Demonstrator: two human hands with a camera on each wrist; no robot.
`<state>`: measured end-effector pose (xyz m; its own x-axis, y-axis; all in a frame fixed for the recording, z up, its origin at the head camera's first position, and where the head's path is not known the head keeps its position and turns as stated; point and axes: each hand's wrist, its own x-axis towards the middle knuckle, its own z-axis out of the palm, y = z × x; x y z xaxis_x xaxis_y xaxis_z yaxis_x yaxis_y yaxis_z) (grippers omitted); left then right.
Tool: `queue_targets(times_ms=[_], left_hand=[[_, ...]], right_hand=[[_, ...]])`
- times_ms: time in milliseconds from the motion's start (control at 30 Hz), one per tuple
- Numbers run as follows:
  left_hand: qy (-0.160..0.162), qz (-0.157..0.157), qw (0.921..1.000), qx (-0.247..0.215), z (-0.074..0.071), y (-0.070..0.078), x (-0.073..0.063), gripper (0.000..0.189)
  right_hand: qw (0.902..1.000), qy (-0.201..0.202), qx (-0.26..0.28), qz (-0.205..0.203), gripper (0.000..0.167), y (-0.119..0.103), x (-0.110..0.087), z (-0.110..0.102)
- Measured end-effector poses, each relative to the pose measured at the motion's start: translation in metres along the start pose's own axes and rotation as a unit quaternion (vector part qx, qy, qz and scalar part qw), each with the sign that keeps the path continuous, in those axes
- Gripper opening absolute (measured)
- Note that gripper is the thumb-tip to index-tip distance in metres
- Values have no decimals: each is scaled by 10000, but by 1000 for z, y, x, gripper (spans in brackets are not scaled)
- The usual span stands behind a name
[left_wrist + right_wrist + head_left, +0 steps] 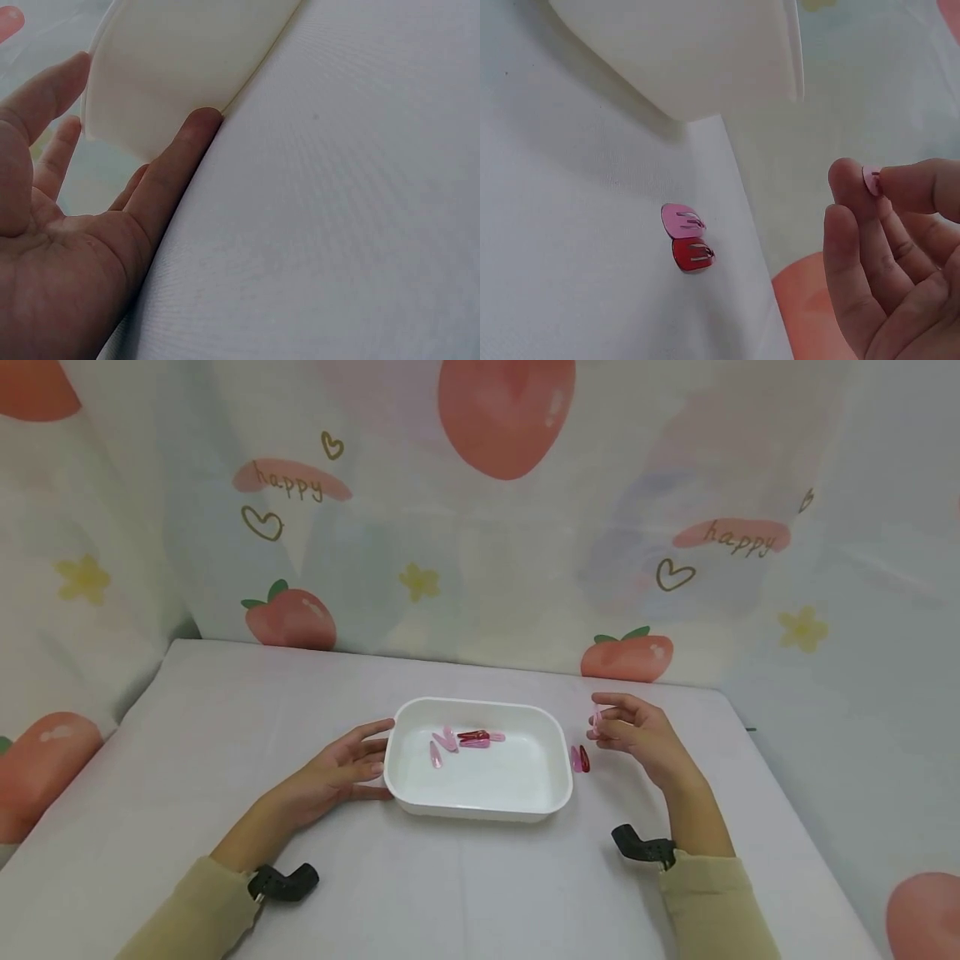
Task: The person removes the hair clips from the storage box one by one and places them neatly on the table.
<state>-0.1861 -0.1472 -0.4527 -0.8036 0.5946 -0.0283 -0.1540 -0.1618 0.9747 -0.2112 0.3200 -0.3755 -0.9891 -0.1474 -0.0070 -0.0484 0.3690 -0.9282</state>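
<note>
A white plastic tray (495, 787) stands mid-table, holding several snap hair clips, among them a pale pink clip (435, 755) and a red clip (471, 735). Against its left end rests my left hand (318, 781), fingers spread and fairly straight; in the left wrist view its fingertips (201, 124) touch the outer wall. Just beyond the tray's right end, my right hand (641, 733) pinches a pink hair clip (871, 181) between thumb and finger, raised above the table. Below it, a pink clip (681, 220) and a red clip (692, 255) lie side by side on the cloth.
White cloth covers the table (450, 893). A printed fabric backdrop (510, 560) with fruit and star patterns rises behind it and along both sides. Black wrist-worn devices (283, 882) sit at both sleeves.
</note>
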Motion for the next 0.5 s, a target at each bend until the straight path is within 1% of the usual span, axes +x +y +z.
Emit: queue_targets(times_ms=[267, 500], left_hand=[[61, -70, 9999, -49, 2, 1, 0, 67], [105, -90, 9999, 16, 4, 2, 1, 67]], right_hand=[[9985, 178, -446, 273, 45, 7, 0, -1], [9968, 193, -713, 299, 46, 15, 0, -5]])
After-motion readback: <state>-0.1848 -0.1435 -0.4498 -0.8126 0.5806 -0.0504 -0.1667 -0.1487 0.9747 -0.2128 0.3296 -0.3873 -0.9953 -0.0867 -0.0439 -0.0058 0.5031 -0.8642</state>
